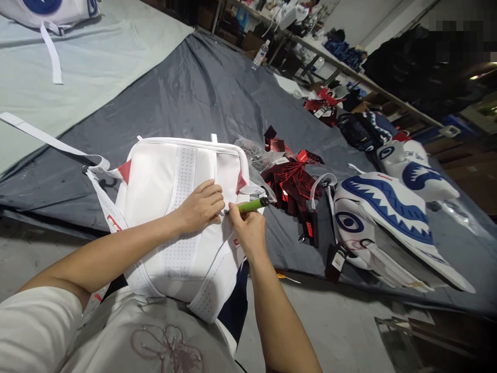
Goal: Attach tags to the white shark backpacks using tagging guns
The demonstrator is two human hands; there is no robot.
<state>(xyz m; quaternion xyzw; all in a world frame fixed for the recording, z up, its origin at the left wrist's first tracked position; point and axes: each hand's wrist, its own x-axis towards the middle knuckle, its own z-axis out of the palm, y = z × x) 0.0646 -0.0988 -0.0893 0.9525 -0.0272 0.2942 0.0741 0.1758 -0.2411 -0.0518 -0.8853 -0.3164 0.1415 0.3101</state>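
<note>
Floor [341, 321] of bare concrete, spread with a grey tarp [194, 88]. White backpack [174, 207] lies on the person's lap; left hand [200, 207] pressed flat on it, right hand [248, 230] clamped round a green tool [251, 205]. Red tags [291, 181] and shark-print bags [380, 217] lie alongside; cluttered shelving [310, 46] behind.

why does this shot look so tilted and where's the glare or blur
Head view: the wide lens bends and tilts the floor and the shelving at the top; the white bag under the left hand is bright, nearly washed out; sheen streaks the grey sheet; the right hand with the green tool is sharp; the upper right corner is dark, with a pixelated patch.
</note>
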